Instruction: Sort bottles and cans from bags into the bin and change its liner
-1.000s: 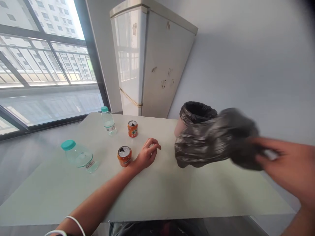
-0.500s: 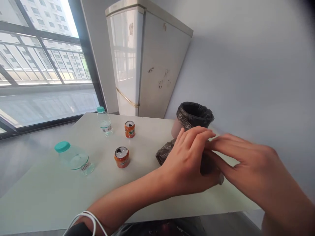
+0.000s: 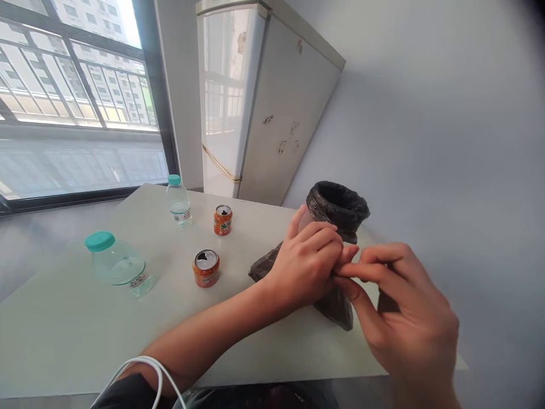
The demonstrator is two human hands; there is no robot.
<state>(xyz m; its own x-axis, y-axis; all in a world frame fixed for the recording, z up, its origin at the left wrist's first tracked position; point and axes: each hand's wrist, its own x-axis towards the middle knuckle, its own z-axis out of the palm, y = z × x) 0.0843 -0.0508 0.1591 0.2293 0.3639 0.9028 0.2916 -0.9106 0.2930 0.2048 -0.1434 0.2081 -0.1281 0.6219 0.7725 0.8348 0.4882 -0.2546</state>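
A black plastic bag (image 3: 334,309) is gathered over the right half of the table, its ends spreading out on both sides of my left hand (image 3: 309,255). The fingers of that hand are curled closed around the bag's gathered middle. My right hand (image 3: 395,301) meets it from the right, thumb and index finger pinched at the left hand's fingertips; what lies between them is too small to make out. Just behind the hands stands a pinkish bin (image 3: 305,218) with a black liner (image 3: 338,204) folded over its rim.
Two orange cans (image 3: 206,268) (image 3: 223,220) stand on the white table (image 3: 170,318), left of the hands. Further left are two clear bottles with teal caps, a near one (image 3: 121,267) and a far one (image 3: 177,201). A white fridge (image 3: 281,102) stands behind the table.
Both hands have moved slightly left. My left fingers have curled in more, and my right hand has drawn lower, its thumb and index finger now pinched. More of the bag shows below.
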